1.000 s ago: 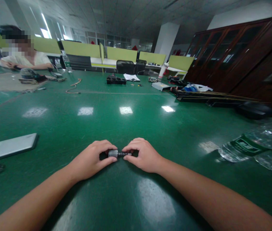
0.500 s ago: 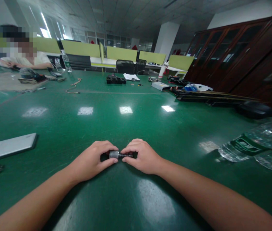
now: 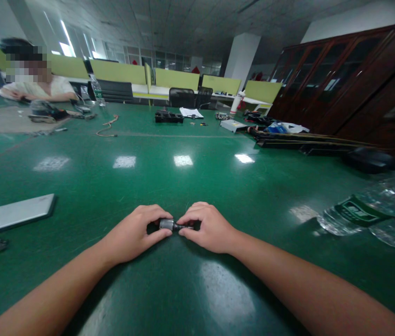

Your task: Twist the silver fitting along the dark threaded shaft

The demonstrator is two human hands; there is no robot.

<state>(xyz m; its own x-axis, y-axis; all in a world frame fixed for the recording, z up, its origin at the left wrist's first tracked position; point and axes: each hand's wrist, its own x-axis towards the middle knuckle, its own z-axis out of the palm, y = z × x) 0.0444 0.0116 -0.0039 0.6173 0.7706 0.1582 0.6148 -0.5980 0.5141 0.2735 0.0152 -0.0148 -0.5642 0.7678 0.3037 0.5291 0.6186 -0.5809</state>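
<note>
Low over the green tabletop (image 3: 155,284), both hands meet at a small silver metal cylinder (image 3: 166,224) that looks like a small motor. From its right end runs a thin dark ridged shaft (image 3: 176,227), lying level. My left hand (image 3: 134,233) is closed on the cylinder, thumb in front and fingers behind. My right hand (image 3: 209,227) pinches along the shaft between thumb and fingertips, and part of the shaft is hidden by them. Whether the shaft is one piece with the cylinder I cannot tell.
A flat silver device (image 3: 17,212) with a cable lies at left. Clear water bottles (image 3: 358,212) lie at right. Farther back are a black tray (image 3: 168,116), papers (image 3: 190,113), a cord (image 3: 108,127) and dark long parts (image 3: 288,140). A person (image 3: 39,84) sits at far left.
Almost nothing differs. Both hands keep their hold on the cylinder and shaft, and the view has shifted very slightly.
</note>
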